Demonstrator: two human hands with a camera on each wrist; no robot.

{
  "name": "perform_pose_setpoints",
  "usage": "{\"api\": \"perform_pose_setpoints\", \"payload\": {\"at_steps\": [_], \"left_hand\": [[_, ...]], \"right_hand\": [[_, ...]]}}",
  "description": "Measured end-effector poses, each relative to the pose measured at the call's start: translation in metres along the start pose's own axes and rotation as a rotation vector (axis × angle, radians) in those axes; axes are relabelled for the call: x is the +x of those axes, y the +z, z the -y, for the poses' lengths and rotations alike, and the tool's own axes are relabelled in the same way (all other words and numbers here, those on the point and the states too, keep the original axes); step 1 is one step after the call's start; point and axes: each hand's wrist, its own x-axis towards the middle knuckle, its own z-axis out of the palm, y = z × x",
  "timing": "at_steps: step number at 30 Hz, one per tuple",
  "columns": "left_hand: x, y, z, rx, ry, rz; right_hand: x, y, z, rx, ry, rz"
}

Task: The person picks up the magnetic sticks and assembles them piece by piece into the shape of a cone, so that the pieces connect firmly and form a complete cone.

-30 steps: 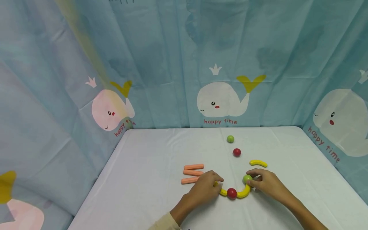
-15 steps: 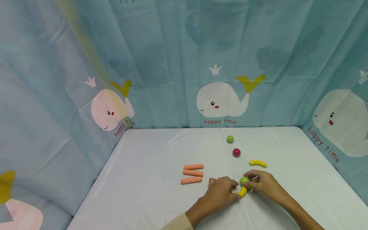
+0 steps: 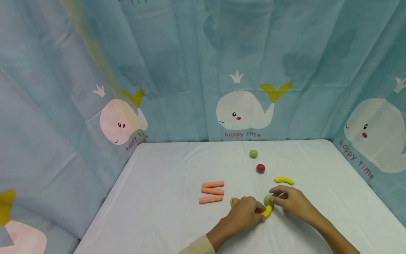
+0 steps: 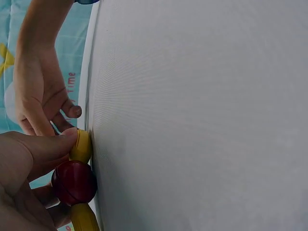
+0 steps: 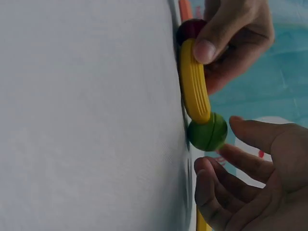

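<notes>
A chain of toy pieces lies on the white table: a yellow curved piece (image 3: 268,212), a red ball (image 4: 74,183) and a second yellow curved piece (image 4: 84,219). My left hand (image 3: 242,213) pinches the first yellow piece, thumb on its near side, and hides the red ball in the head view. At that piece's far end sits a green ball (image 5: 208,133), touching it. My right hand (image 3: 295,204) is beside the green ball; in the right wrist view its thumb and fingers are spread and the thumb stands apart from the ball.
Several orange sticks (image 3: 212,191) lie to the left of the hands. Farther back are a loose green ball (image 3: 253,153), a loose red ball (image 3: 260,168) and a loose yellow curved piece (image 3: 284,180). A blue whale-print curtain (image 3: 196,70) borders the table.
My left hand has shifted right along the chain, from the left yellow piece to the right one. The green ball moved slightly left, and my right hand has loosened from it.
</notes>
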Motion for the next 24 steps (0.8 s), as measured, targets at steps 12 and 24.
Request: {"api": "perform_pose_setpoints", "payload": {"at_steps": [12,24], "left_hand": [[-0.001,0.001,0.001,0.004,0.002,-0.018],[-0.002,0.002,0.001,-0.013,-0.018,0.002]], "right_hand": [[0.01,-0.018,-0.005,-0.151,-0.137,-0.215],[0.025,-0.034,-0.018,-0.202,-0.097,-0.242]]}}
